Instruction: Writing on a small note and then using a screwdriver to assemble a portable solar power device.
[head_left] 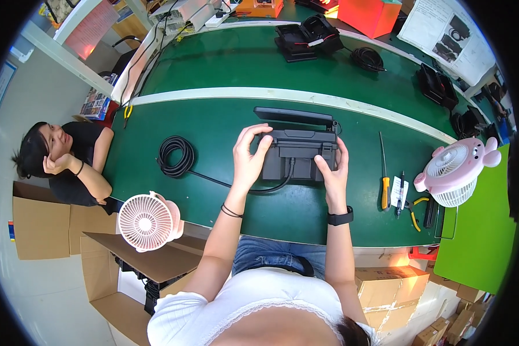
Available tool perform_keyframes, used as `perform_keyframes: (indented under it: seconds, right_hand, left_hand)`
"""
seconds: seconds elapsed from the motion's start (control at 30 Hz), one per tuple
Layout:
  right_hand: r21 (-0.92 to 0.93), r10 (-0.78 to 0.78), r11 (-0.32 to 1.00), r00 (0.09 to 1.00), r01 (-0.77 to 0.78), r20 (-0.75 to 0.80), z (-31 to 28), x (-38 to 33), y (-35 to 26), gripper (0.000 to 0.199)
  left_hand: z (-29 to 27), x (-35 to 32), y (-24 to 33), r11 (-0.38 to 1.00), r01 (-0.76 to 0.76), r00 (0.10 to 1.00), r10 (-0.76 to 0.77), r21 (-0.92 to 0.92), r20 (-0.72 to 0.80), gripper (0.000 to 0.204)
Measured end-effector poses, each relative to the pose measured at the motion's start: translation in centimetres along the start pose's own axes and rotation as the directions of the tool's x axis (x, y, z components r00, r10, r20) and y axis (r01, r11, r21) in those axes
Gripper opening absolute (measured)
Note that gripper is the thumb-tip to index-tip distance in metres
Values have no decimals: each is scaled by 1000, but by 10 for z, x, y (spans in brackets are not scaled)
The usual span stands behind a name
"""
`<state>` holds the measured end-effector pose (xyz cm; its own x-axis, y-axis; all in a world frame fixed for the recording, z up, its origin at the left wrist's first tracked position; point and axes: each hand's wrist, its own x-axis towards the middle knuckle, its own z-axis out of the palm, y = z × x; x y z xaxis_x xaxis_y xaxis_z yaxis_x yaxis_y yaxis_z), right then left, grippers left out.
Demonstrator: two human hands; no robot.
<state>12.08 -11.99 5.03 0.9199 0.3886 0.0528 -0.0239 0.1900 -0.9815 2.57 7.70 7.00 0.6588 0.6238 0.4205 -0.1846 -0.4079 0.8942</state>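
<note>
A black plastic case point(279, 151) stands on the green bench in front of me, with a flat black panel point(294, 116) raised along its far side. My left hand point(249, 153) grips the case's left side, thumb and fingers on its upper edge. Around the right side is my right hand point(335, 173), its thumb on the front near a latch; some fingers are hidden behind the case. From the case's front a black cable point(290, 172) runs down and left under my left wrist to a coil point(176, 155) lying on the bench.
At right lie a screwdriver point(385, 193), a pen-like tool point(399, 196), yellow-handled pliers point(414, 218) and a pink fan point(444, 164). Another pink fan point(147, 222) stands at the near left edge. A person point(78, 155) leans on the left end. Black cases point(308, 37) sit beyond the white rail point(213, 93).
</note>
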Motion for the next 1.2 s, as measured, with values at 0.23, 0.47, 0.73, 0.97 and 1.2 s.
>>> perform_keyframes:
  seconds: [0.23,0.47,0.73,0.97,1.2]
  right_hand:
    - [-13,54,998,998,-55,-38,0,2,1,81]
    - [-52,44,998,998,-47,-48,2,1,-2,81]
    - [-15,43,999,999,-43,-29,2,0,0,81]
    - [21,-15,1000,1000,14,27,-4,6,4,79]
    - [24,-20,1000,999,19,39,-6,7,7,80]
  left_hand:
    - [0,-2,1,999,40,997,-40,-6,68,26]
    - [8,-1,11,911,273,960,-277,-310,32,28]
    - [14,-22,-6,769,510,859,-474,-386,193,91]
    - [4,-26,5,833,431,899,-363,-346,245,89]
    - [5,-32,0,904,330,940,-291,-270,176,86]
